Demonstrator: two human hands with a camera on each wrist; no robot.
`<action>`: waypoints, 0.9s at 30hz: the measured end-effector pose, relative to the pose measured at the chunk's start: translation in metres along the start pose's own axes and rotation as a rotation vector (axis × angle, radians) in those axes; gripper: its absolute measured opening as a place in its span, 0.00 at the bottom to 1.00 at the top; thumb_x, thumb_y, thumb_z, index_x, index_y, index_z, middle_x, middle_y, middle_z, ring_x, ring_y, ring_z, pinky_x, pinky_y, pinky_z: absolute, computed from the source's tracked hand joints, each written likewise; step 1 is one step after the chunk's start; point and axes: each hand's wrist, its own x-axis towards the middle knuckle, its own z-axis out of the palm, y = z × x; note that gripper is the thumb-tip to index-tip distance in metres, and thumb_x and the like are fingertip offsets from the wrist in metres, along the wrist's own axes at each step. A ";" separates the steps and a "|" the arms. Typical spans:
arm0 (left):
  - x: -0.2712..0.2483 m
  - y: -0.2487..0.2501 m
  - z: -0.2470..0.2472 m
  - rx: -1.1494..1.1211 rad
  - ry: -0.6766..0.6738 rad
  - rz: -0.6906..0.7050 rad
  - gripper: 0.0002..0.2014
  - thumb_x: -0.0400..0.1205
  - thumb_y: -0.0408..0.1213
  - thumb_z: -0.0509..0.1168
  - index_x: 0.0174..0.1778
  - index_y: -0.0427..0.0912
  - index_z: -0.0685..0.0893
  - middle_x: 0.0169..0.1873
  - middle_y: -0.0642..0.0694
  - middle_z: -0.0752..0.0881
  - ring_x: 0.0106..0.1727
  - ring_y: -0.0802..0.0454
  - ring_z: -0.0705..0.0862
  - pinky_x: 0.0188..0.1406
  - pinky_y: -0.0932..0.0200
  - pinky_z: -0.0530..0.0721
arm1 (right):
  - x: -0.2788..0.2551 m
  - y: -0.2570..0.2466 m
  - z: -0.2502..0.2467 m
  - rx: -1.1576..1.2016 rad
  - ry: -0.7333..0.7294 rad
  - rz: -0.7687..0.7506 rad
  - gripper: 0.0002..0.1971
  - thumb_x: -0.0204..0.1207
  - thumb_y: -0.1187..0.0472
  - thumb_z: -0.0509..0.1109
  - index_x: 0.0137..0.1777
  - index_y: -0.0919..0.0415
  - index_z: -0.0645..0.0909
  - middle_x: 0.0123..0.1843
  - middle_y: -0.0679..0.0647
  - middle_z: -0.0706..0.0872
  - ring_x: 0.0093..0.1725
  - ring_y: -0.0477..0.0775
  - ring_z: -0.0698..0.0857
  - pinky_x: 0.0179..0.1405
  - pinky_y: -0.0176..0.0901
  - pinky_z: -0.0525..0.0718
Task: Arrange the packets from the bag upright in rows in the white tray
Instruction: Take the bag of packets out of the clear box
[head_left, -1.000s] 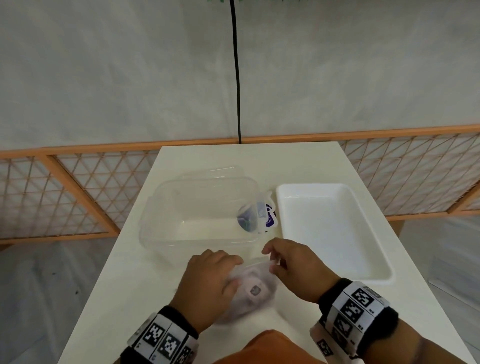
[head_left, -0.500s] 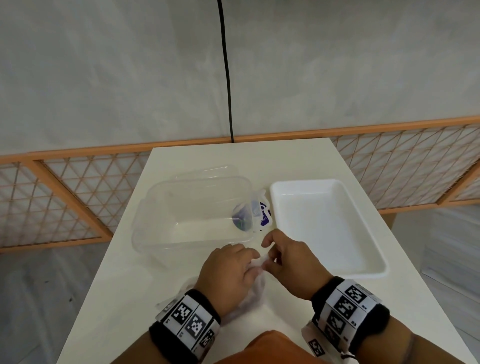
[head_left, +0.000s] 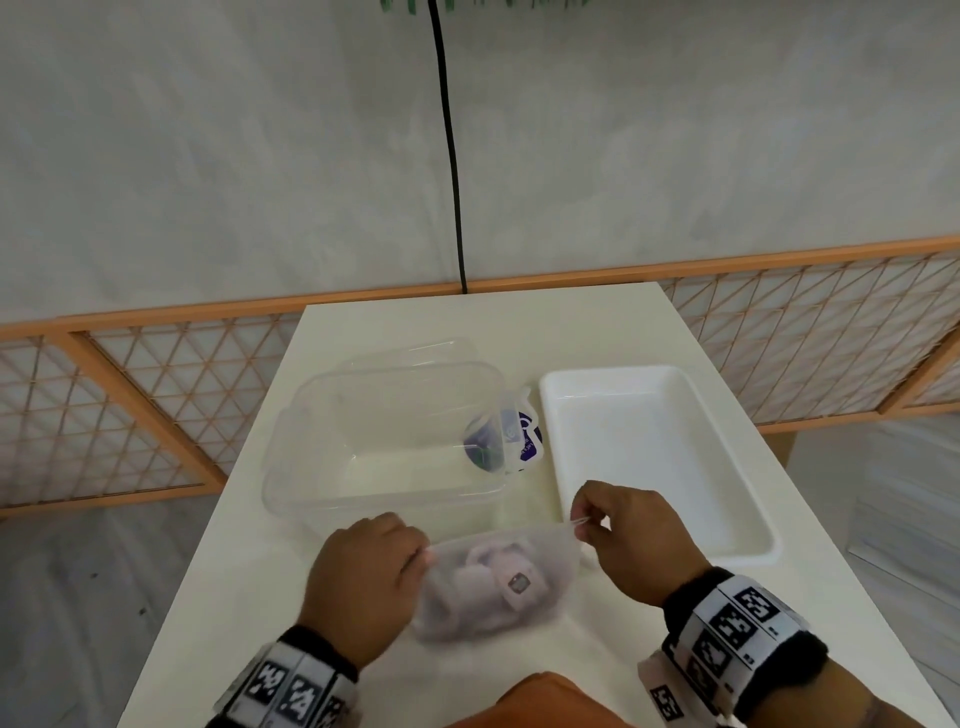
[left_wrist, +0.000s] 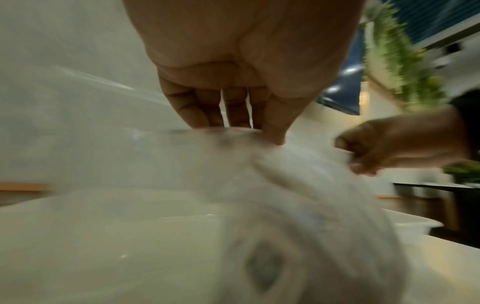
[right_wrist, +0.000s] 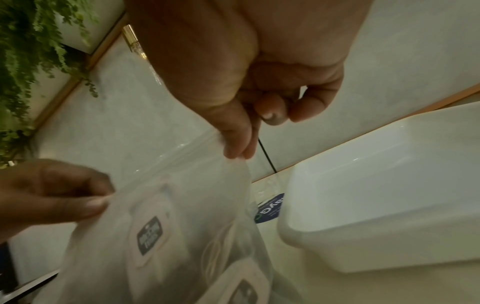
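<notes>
Pinching the frosted bag at both ends of its mouth, you hold it stretched between your hands just above the near edge of the surface. Your left hand has its fingers curled down with the thumb onto the bag's left corner; your right hand grips the right corner between thumb and forefinger, the other fingers curled in beside them. Inside the bag lie several pale packets, each with a dark label, heaped rather than upright; the right wrist view shows at least two of them through the plastic. The white tray sits on the surface to your right, just beyond your right hand, and holds no packets. A clear plastic container stands left of the tray, and a blue-and-white packet rests between the two, against the container's right wall.
</notes>
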 end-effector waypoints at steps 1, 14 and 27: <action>-0.007 -0.010 -0.003 -0.004 0.013 -0.047 0.13 0.76 0.51 0.57 0.33 0.53 0.85 0.29 0.56 0.82 0.29 0.54 0.82 0.24 0.56 0.81 | 0.000 0.004 0.000 0.003 0.018 0.016 0.11 0.74 0.62 0.70 0.37 0.44 0.75 0.38 0.43 0.86 0.40 0.47 0.82 0.38 0.34 0.75; -0.029 0.007 -0.003 -0.134 -0.062 -0.070 0.17 0.72 0.60 0.59 0.56 0.68 0.81 0.58 0.66 0.76 0.60 0.62 0.73 0.54 0.57 0.74 | -0.036 0.068 0.012 -0.340 -0.112 0.026 0.22 0.77 0.36 0.61 0.68 0.41 0.73 0.62 0.42 0.79 0.59 0.48 0.79 0.56 0.40 0.77; -0.001 0.046 0.029 -0.203 -0.178 -0.237 0.31 0.73 0.65 0.40 0.60 0.66 0.83 0.56 0.63 0.81 0.56 0.57 0.77 0.55 0.57 0.78 | -0.098 0.123 0.000 -0.388 -0.159 -0.249 0.10 0.59 0.40 0.73 0.39 0.37 0.80 0.27 0.39 0.77 0.20 0.41 0.76 0.22 0.30 0.60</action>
